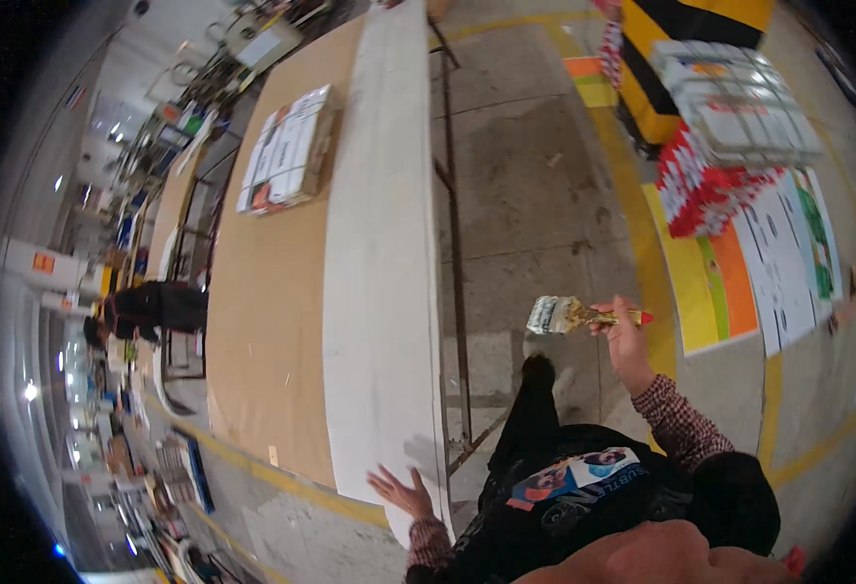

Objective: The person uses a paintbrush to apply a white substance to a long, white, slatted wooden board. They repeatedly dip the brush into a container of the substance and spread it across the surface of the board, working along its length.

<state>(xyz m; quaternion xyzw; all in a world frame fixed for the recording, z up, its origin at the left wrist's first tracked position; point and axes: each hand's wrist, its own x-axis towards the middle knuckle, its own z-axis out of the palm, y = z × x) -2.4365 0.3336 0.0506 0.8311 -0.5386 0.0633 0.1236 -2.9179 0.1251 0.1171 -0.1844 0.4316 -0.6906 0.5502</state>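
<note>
My right hand (626,348) grips a wide paintbrush (598,313) by its handle, away from the table on its right side. Its bristles (551,314) look whitish and point left. A long white strip of board or sheet (381,253) runs along the right edge of the brown-topped table (267,360). Over the near end of this strip, my left hand (406,494) is open, fingers spread. I cannot tell whether it touches the surface.
A strapped bundle of printed sheets (287,148) lies on the table. On the right stand a yellow-and-black striped block (691,49) and a wrapped bundle (739,107) on a red-and-white box (695,185). Printed panels (783,253) lie on the floor. Another person (160,307) stands beyond the table's left side.
</note>
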